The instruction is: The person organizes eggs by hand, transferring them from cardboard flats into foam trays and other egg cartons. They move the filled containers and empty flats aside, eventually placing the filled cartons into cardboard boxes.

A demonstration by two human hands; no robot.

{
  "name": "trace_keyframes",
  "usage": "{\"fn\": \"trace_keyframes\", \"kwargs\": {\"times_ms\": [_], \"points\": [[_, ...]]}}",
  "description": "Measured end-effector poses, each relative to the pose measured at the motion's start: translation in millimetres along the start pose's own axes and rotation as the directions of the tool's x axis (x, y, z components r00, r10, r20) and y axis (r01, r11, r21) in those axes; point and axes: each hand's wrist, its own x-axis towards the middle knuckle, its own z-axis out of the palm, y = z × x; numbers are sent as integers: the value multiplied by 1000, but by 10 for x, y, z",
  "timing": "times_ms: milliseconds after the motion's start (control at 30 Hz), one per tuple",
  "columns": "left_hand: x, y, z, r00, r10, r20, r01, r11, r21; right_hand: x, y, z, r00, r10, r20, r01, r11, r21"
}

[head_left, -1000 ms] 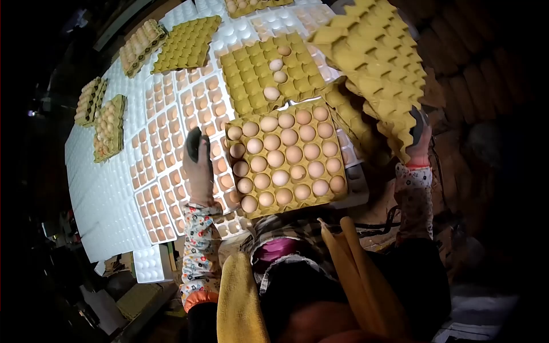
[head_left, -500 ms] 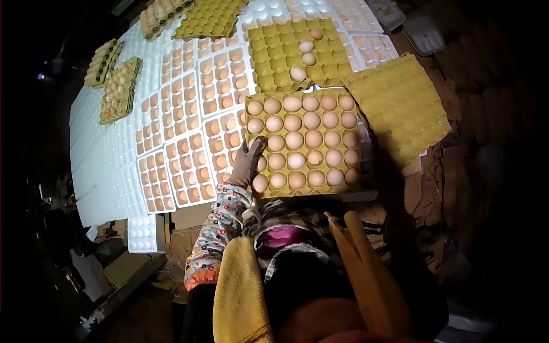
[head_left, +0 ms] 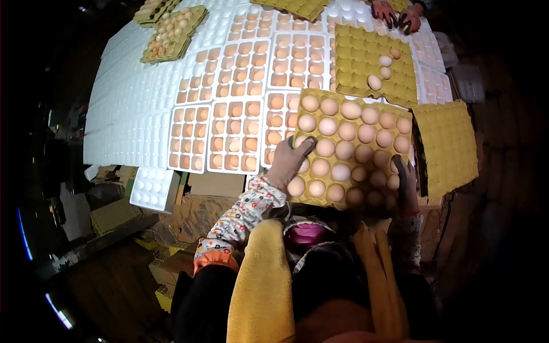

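A yellow-green egg tray filled with brown eggs is held in front of me, tilted slightly. My left hand, in a dark glove, grips its left edge with the thumb over the rim by the eggs. On the opposite edge, my right hand is wrapped round the side, partly in shadow. Just beyond it lies another egg tray with only a few eggs. White foam egg boxes with eggs in their cells are packed close to the left of the held tray.
Another person's gloved hands reach in at the far side. An upturned egg tray lies at the right. Stacked trays of eggs stand at the back left, beside white foam boxes. A small foam box sits below the edge.
My view has swung left, so the scene sits further right. My right hand now shows on the tray's right edge. Another person's hands have come into view at the back.
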Motion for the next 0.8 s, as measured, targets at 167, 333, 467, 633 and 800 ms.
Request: {"fn": "trace_keyframes", "kwargs": {"times_ms": [167, 333, 467, 633, 800], "points": [[-187, -43, -1568, 998, 52, -23, -56, 974, -217, -324, -25, 1565, 960, -8, 279, -83, 947, 312], [190, -111, -2983, 992, 75, -102, -106, 930, -351, 237, 775, 2859, 926, -277, 257, 314, 942, -118], [502, -435, -3542, 995, 2, -101, -32, 956, -293, 444, 943, 3517, 958, -98, 271, 146, 975, -166], [281, -382, -3425, 626, 768, -139, -357, 440, 824, 53, 675, 3331, 838, -498, 223, 461, 429, -777], [-204, -417, -2423, 483, 741, 467, -779, 119, 616, -468, 927, 3161, 664, -354, 658, 717, 55, -695]]}}
